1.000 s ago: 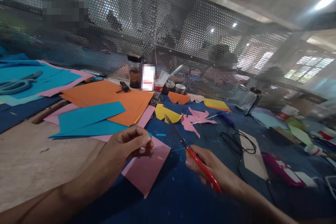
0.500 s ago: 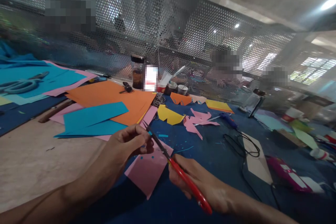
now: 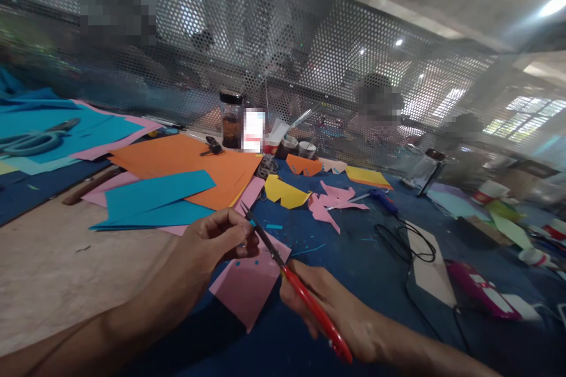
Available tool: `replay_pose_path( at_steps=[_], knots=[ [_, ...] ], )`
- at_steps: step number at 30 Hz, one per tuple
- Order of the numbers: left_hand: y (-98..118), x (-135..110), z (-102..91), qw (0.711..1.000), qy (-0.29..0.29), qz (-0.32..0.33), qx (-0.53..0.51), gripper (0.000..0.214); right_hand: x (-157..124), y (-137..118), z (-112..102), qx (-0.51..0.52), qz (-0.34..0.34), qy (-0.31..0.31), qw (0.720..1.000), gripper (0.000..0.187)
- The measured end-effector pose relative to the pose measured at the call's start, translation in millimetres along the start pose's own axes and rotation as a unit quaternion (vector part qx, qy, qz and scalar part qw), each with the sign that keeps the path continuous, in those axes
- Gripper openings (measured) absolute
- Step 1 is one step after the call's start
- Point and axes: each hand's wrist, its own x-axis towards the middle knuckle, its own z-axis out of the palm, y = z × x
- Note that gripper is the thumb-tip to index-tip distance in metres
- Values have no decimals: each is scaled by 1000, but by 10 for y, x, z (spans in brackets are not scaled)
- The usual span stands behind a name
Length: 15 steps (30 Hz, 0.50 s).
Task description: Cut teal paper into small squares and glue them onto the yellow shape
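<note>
My right hand (image 3: 325,300) is closed round the red handles of a pair of scissors (image 3: 305,291), whose dark blades point up and left. The blades lie beside the fingertips of my left hand (image 3: 221,238), which pinches a tiny strip of blue paper (image 3: 252,222). Most of that strip is hidden by fingers and blades. Below the hands, a pink paper piece (image 3: 250,291) lies on the blue table with a few small blue bits on it. Blue snippets (image 3: 274,227) are scattered just past the blades.
Blue paper sheets (image 3: 159,194) overlap an orange sheet (image 3: 177,159) at left. Cut yellow paper (image 3: 286,193) and pink paper (image 3: 329,203) lie ahead. A blue glue gun (image 3: 384,200) with a black cord lies right. A jar (image 3: 231,121) and lit phone (image 3: 253,129) stand by the mesh panel.
My right hand and the scissor handles have shifted slightly left. The left hand keeps its pinch at nearly the same spot, and the papers lie as before.
</note>
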Motion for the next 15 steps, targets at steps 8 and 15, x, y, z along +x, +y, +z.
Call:
replay_pose_path(
  at_steps=[8, 15],
  knots=[
    [-6, -8, -3, 1000, 4, -7, 1, 20, 13, 74, 3, 33, 6, -17, 999, 51],
    [-16, -1, -2, 1000, 8, -9, 12, 23, 16, 109, 9, 38, -3, -19, 999, 49]
  ],
)
